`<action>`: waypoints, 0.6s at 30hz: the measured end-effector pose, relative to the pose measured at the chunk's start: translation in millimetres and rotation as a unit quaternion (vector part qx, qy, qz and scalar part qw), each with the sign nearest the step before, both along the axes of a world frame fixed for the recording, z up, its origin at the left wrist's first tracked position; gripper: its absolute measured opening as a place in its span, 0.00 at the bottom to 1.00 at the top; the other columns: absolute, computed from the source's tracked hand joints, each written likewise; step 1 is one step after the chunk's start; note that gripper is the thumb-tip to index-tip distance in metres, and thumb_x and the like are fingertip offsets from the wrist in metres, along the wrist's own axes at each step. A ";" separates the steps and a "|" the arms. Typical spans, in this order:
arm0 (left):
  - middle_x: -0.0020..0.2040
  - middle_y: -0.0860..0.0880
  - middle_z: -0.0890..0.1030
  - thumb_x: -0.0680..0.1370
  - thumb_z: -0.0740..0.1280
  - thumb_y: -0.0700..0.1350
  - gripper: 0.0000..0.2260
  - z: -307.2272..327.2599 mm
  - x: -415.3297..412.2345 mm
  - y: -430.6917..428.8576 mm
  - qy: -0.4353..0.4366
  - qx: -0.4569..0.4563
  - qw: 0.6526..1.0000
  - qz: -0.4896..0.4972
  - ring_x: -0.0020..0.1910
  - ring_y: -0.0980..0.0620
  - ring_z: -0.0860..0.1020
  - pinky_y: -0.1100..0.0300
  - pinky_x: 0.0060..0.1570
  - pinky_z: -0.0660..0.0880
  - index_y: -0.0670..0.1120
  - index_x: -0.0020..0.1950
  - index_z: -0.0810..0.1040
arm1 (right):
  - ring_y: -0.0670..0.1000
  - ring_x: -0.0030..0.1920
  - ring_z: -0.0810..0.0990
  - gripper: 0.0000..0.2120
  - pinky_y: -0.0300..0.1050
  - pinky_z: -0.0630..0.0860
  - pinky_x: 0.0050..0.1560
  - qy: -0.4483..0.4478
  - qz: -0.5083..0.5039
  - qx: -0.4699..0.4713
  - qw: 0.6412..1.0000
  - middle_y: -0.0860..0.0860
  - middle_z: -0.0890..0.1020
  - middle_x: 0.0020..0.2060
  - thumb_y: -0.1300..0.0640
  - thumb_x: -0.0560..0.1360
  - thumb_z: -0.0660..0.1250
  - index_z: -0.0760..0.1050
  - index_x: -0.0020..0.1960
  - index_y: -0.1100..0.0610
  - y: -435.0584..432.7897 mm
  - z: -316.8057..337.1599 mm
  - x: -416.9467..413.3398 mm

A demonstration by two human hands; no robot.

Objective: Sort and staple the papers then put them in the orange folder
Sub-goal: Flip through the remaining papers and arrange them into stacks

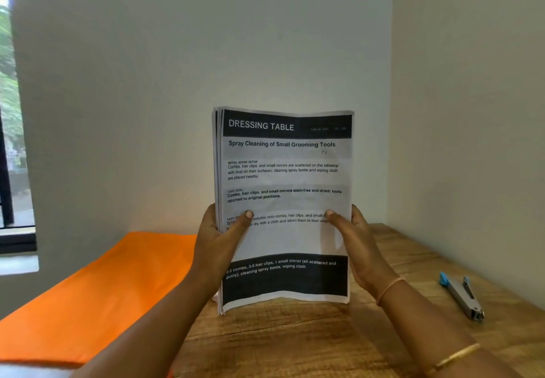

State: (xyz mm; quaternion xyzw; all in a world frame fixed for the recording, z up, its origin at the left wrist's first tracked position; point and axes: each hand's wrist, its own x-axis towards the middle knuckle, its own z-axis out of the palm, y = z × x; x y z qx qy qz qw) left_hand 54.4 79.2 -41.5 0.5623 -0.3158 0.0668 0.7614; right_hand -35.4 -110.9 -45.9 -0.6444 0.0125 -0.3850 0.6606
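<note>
I hold a stack of printed papers (pixel 284 177) upright, its bottom edge resting on the wooden table (pixel 295 336). The top sheet reads "DRESSING TABLE". My left hand (pixel 218 239) grips the stack's left edge, thumb on the front. On the right edge sits my right hand (pixel 358 240), its thumb also pressed on the front sheet. The orange folder (pixel 97 292) lies flat on the table to the left. A grey stapler with a blue tip (pixel 463 296) lies on the table to the right, apart from both hands.
White walls meet in a corner close behind the table. A window (pixel 11 129) with a dark frame is at the far left. The table's right side runs along the right wall.
</note>
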 end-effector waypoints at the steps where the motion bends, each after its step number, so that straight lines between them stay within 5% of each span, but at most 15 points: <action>1: 0.50 0.48 0.81 0.73 0.68 0.45 0.12 -0.4 0.0 -0.9 0.009 0.012 1.000 -0.015 0.44 0.51 0.82 0.60 0.39 0.81 0.50 0.55 0.73 | 0.49 0.50 0.78 0.11 0.40 0.76 0.43 0.004 -0.004 -0.013 1.000 0.52 0.79 0.54 0.55 0.78 0.61 0.68 0.60 0.52 1.2 0.0 0.0; 7: 0.47 0.48 0.83 0.76 0.64 0.49 0.09 -1.0 3.2 0.2 0.041 0.086 0.993 -0.065 0.44 0.50 0.83 0.57 0.41 0.79 0.49 0.55 0.75 | 0.49 0.50 0.78 0.16 0.38 0.79 0.40 0.013 -0.028 -0.089 0.996 0.52 0.74 0.57 0.52 0.79 0.60 0.59 0.63 0.48 11.2 0.9 1.0; 12: 0.47 0.46 0.84 0.79 0.63 0.48 0.06 -1.2 7.9 3.5 0.043 0.113 0.992 -0.033 0.45 0.46 0.82 0.49 0.48 0.79 0.49 0.52 0.77 | 0.57 0.62 0.73 0.28 0.57 0.76 0.59 0.019 -0.024 -0.087 0.996 0.53 0.69 0.65 0.51 0.78 0.61 0.49 0.72 0.45 10.9 -1.3 3.2; 18: 0.50 0.44 0.82 0.80 0.62 0.46 0.07 -2.9 15.0 -0.9 0.117 0.038 0.992 0.042 0.48 0.43 0.80 0.46 0.52 0.77 0.46 0.56 0.76 | 0.54 0.57 0.74 0.30 0.41 0.72 0.45 0.089 -0.114 -0.097 0.985 0.54 0.71 0.58 0.54 0.79 0.62 0.49 0.74 0.49 1.1 -7.5 9.0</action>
